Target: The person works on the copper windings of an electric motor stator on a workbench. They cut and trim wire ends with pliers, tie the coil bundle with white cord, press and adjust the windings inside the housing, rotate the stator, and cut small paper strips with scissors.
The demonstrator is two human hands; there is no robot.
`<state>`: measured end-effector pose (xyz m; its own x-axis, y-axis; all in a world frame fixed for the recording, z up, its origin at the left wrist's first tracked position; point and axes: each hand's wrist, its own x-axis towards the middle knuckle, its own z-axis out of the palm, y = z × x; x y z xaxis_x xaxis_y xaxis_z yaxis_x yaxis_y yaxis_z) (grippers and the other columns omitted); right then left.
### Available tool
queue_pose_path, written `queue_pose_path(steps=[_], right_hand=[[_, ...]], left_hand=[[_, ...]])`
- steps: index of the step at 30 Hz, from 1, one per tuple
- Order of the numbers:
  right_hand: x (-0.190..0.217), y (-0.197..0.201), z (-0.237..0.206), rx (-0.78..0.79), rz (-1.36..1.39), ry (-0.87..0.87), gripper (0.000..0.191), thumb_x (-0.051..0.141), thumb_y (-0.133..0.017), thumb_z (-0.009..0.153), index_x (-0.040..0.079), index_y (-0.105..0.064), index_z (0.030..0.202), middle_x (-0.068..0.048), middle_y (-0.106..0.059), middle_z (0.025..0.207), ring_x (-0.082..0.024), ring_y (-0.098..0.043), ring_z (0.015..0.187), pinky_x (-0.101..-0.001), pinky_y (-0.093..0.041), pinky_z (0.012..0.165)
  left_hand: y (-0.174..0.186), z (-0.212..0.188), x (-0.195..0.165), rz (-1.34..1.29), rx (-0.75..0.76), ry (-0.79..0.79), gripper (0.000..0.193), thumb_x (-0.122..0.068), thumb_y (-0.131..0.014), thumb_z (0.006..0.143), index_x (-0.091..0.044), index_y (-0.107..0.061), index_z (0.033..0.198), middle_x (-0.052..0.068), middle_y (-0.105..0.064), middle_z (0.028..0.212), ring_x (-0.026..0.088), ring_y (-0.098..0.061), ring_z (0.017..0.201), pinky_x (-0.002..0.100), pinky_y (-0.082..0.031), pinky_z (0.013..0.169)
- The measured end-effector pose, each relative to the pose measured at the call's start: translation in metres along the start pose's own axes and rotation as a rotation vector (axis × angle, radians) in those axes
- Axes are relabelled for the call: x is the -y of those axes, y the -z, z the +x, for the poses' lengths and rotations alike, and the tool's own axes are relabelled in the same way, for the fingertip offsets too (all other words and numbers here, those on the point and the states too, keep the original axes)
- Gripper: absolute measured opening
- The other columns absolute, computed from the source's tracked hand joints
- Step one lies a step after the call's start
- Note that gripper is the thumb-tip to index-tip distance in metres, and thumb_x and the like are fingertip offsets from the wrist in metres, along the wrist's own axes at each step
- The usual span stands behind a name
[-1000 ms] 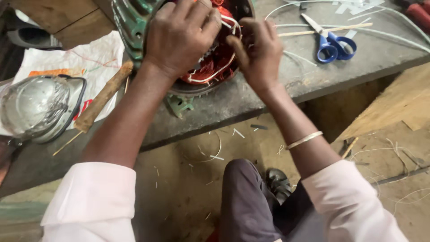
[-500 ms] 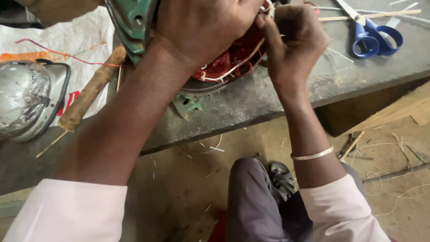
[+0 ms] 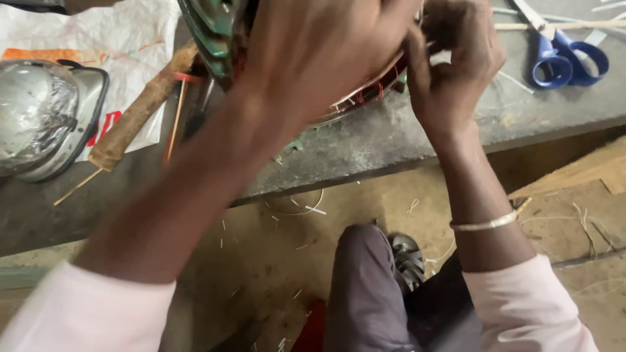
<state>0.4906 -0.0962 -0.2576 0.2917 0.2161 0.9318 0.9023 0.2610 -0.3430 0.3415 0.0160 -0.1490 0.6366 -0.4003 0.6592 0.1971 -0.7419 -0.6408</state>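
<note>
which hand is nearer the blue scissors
Right. The right hand is at the motor's edge just left of the blue scissors; the left hand lies over the motor, farther away.

Left hand (image 3: 319, 52) lay spread palm-down, fingers curled forward, forearm stretched up from lower left. Right hand (image 3: 453, 62) was beside it, fingers bent in a pinching grip, wrist flexed, forearm upright.

Blue scissors (image 3: 566, 60) off to one side of the bench (image 3: 391, 140) — wooden stick (image 3: 140, 107), dome-shaped silvery thing (image 3: 42, 117) on white paper (image 3: 85, 32) opposite.
</note>
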Motion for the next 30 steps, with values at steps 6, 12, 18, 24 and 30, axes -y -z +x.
queue_pose_path(steps=[6, 12, 18, 24, 30], right_hand=[[-0.004, 0.016, 0.006, 0.08, 0.114, -0.034, 0.01, -0.003, -0.067, 0.11, -0.004, -0.058, 0.115, -0.009, -0.07, 0.1, -0.014, -0.072, 0.084, -0.0247, -0.057, 0.075], [-0.005, 0.024, 0.004, 0.065, 0.06, -0.067, 0.008, -0.001, -0.069, 0.109, -0.004, -0.065, 0.114, -0.009, -0.065, 0.095, -0.013, -0.067, 0.077, -0.0233, -0.053, 0.066], [-0.01, 0.024, 0.008, 0.064, 0.114, -0.097, 0.005, -0.003, -0.066, 0.107, -0.004, -0.063, 0.111, -0.009, -0.061, 0.095, -0.012, -0.064, 0.074, -0.0239, -0.05, 0.066], [-0.007, 0.013, 0.021, 0.048, 0.027, -0.049, 0.01, -0.006, -0.069, 0.105, -0.002, -0.064, 0.113, -0.01, -0.061, 0.095, -0.014, -0.061, 0.072, -0.0265, -0.046, 0.061], [-0.005, 0.024, 0.043, 0.152, -0.026, 0.151, 0.006, -0.006, -0.067, 0.106, 0.0, -0.065, 0.108, -0.011, -0.067, 0.101, -0.022, -0.067, 0.083, -0.0316, -0.05, 0.068]], left_hand=[[0.064, -0.074, -0.091, -0.708, 0.061, 0.988, 0.024, -0.014, -0.074, 0.099, -0.004, -0.069, 0.12, 0.006, -0.074, 0.097, 0.014, -0.071, 0.077, 0.025, -0.054, 0.062], [-0.015, -0.099, -0.123, -1.249, -0.174, 1.526, 0.026, -0.022, -0.068, 0.101, 0.0, -0.07, 0.114, 0.003, -0.073, 0.092, 0.007, -0.071, 0.074, 0.022, -0.055, 0.058], [-0.026, -0.089, -0.121, -1.13, -0.204, 1.515, 0.024, -0.021, -0.069, 0.101, 0.0, -0.067, 0.089, 0.001, -0.073, 0.077, 0.006, -0.065, 0.061, 0.022, -0.049, 0.054], [-0.031, -0.095, -0.12, -0.99, -0.223, 1.373, 0.023, -0.019, -0.07, 0.103, -0.002, -0.066, 0.089, 0.002, -0.068, 0.074, 0.004, -0.06, 0.062, 0.023, -0.05, 0.059], [-0.032, -0.092, -0.114, -1.115, -0.101, 1.539, 0.028, -0.024, -0.069, 0.103, -0.002, -0.064, 0.085, 0.002, -0.068, 0.069, 0.006, -0.064, 0.058, 0.023, -0.05, 0.054]])
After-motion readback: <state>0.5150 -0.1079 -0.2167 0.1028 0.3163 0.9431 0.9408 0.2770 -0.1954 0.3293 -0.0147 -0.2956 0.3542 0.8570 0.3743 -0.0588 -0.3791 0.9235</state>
